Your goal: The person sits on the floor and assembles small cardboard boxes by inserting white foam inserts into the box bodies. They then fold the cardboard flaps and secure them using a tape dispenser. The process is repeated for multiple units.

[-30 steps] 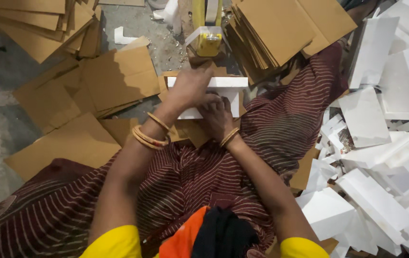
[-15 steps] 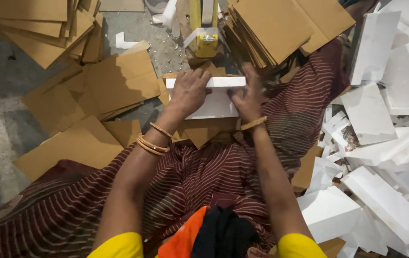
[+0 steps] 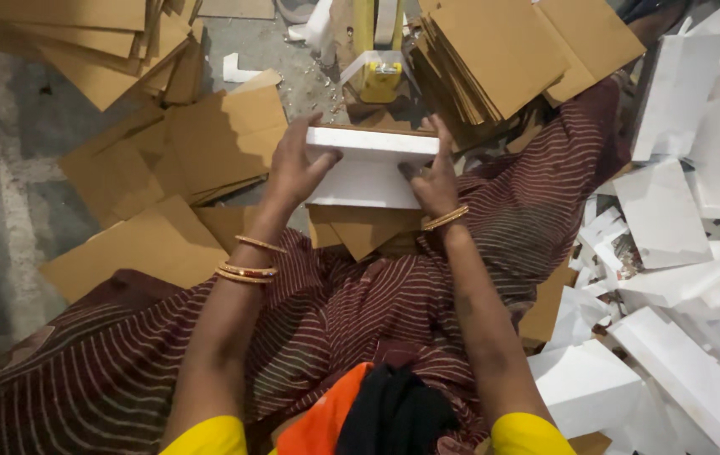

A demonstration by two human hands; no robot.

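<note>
The white box (image 3: 368, 164) is held between both hands above the lap, over the striped cloth (image 3: 352, 295), just in front of the yellow tool (image 3: 379, 80). Its far edge is backed by a brown sheet whose extent cannot be made out; whether box and sheet are joined cannot be told. The tool is cut off by the top edge and partly hidden by white scraps. The card stack (image 3: 503, 59) at upper right is cropped at the top, and the foam pile (image 3: 680, 253) runs out of view on the right.

The left hand (image 3: 293, 168) is set against the box's left end, fingers spread and curled over the top edge, thumb pressed on the near face. The right hand (image 3: 436, 173) is clamped on the right end, fingers reaching up over the rim, thumb on the front; its palm is hidden. Both forearms are stretched forward, elbows near the body, bangles (image 3: 246, 271) worn at the left wrist. Loose card sheets (image 3: 208, 143) are scattered on the floor at left, well apart from the hands.
</note>
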